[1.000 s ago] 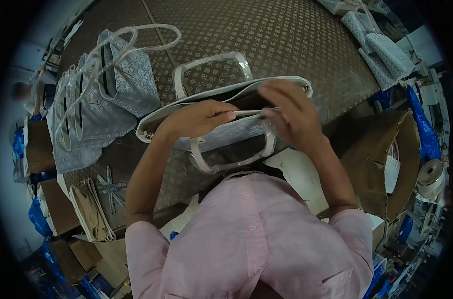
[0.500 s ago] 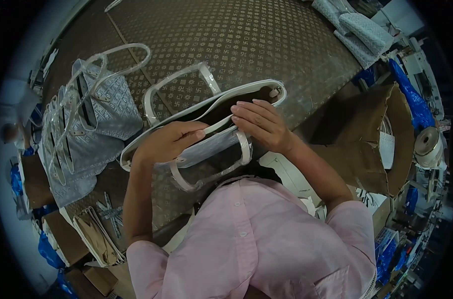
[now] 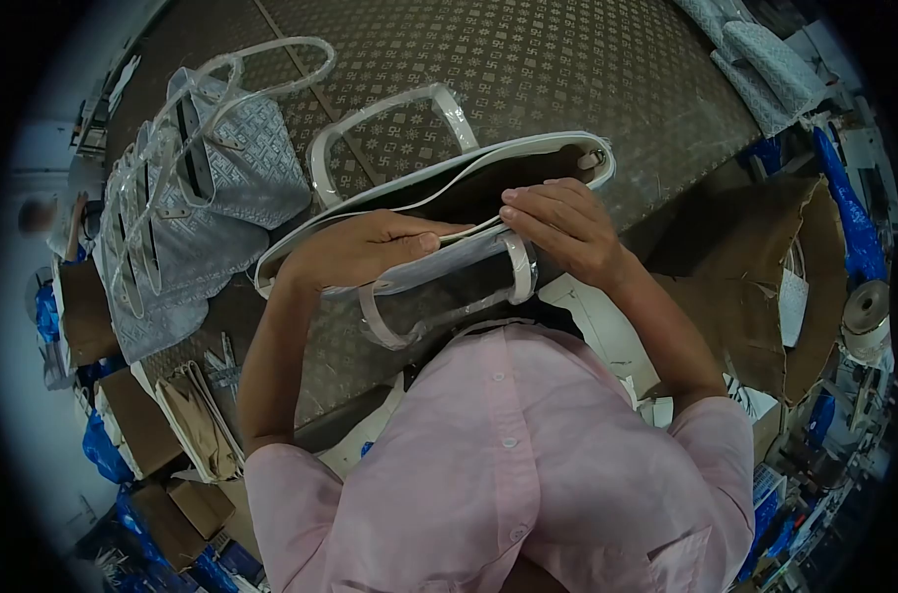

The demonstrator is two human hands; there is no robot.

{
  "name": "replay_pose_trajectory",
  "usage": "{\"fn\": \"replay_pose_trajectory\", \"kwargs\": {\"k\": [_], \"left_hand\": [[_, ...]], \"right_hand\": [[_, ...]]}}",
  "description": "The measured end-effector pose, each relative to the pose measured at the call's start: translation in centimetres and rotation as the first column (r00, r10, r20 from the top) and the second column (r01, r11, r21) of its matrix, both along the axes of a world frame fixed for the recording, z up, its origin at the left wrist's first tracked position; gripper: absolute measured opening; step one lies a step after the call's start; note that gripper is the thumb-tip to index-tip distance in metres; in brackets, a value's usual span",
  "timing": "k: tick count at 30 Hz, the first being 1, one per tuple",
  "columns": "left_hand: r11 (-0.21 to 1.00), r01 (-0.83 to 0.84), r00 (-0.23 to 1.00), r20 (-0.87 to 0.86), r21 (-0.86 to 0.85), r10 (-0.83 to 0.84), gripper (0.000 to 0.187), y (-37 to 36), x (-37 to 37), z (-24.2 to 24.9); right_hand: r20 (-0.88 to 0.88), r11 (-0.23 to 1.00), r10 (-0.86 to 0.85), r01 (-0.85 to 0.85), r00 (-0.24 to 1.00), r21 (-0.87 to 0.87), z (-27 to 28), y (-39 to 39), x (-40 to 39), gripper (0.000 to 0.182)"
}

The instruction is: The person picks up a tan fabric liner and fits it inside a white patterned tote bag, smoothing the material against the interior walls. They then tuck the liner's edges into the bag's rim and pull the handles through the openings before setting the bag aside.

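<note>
A white-trimmed handbag (image 3: 419, 273) with a dark inside sits tilted at the table's near edge, its mouth partly open toward me. My left hand (image 3: 360, 249) grips the near rim, thumb on top and fingers hidden behind the bag's wall. On the same rim, further right, my right hand (image 3: 567, 229) pinches the edge with its fingers over the opening. The far handle (image 3: 380, 107), wrapped in clear film, stands up behind the bag. The near handle (image 3: 394, 338), also wrapped, hangs toward my shirt.
Several similar patterned handbags (image 3: 246, 163) stand in a row at the left. A cardboard box (image 3: 711, 316) is open at the right, near a tape roll (image 3: 867, 314). Patterned rolls (image 3: 770, 74) lie at the far right corner. Another person's arm (image 3: 76, 225) shows far left.
The view has shifted, so the table and bags appear higher and further right. Both hands stay on the bag's near rim, and the right fingers have bent more over the edge.
</note>
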State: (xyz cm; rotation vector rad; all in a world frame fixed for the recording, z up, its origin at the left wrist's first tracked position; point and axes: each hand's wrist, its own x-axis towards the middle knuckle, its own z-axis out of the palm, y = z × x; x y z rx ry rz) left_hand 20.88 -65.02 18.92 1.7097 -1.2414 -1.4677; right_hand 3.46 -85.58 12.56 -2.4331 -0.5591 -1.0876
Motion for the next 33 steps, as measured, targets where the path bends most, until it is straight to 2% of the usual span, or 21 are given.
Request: {"fn": "replay_pose_trajectory", "kwargs": {"k": [2, 8, 10, 14, 16, 19, 23, 28, 33], "left_hand": [[1.000, 0.005, 1.000, -0.018, -0.029, -0.005, 0.046, 0.0, 0.0, 0.1], [0.998, 0.003, 1.000, 0.021, 0.062, -0.005, 0.045, 0.2, 0.1, 0.1], [1.000, 0.018, 1.000, -0.004, -0.003, -0.018, 0.045, 0.2, 0.1, -0.2], [1.000, -0.001, 1.000, 0.002, -0.014, 0.001, 0.042, 0.5, 0.3, -0.1], [1.000, -0.026, 0.998, -0.050, -0.013, 0.025, 0.037, 0.4, 0.2, 0.3], [1.000, -0.029, 1.000, -0.007, -0.003, 0.029, 0.037, 0.4, 0.2, 0.3], [0.999, -0.040, 0.998, -0.039, 0.025, 0.041, 0.036, 0.3, 0.2, 0.4], [0.996, -0.048, 0.999, 0.002, -0.076, 0.049, 0.040, 0.7, -0.2, -0.4], [0.996, -0.044, 0.999, 0.015, -0.075, 0.045, 0.040, 0.7, -0.5, -0.4]], "right_hand": [[0.000, 1.000, 0.013, -0.013, 1.000, 0.009, 0.0, 0.1, 0.0, 0.034], [0.002, 1.000, 0.019, -0.019, 1.000, 0.022, 0.1, 0.1, 0.1, 0.035], [0.000, 0.999, 0.014, -0.014, 1.000, 0.032, 0.2, 0.2, 0.1, 0.036], [0.001, 0.999, 0.021, -0.021, 1.000, 0.049, 0.2, 0.1, 0.2, 0.035], [-0.017, 0.998, 0.038, -0.037, 0.999, 0.058, 0.1, 0.1, 0.2, 0.034], [-0.060, 0.996, 0.039, -0.034, 0.997, 0.084, 0.6, 0.3, 0.1, 0.028], [-0.072, 0.994, 0.047, -0.039, 0.996, 0.106, 0.7, 0.4, 0.1, 0.026], [-0.113, 0.988, 0.066, -0.049, 0.991, 0.144, 1.1, 0.5, -0.2, 0.023], [-0.111, 0.989, 0.064, -0.048, 0.992, 0.141, 0.8, 0.4, -0.2, 0.023]]}}
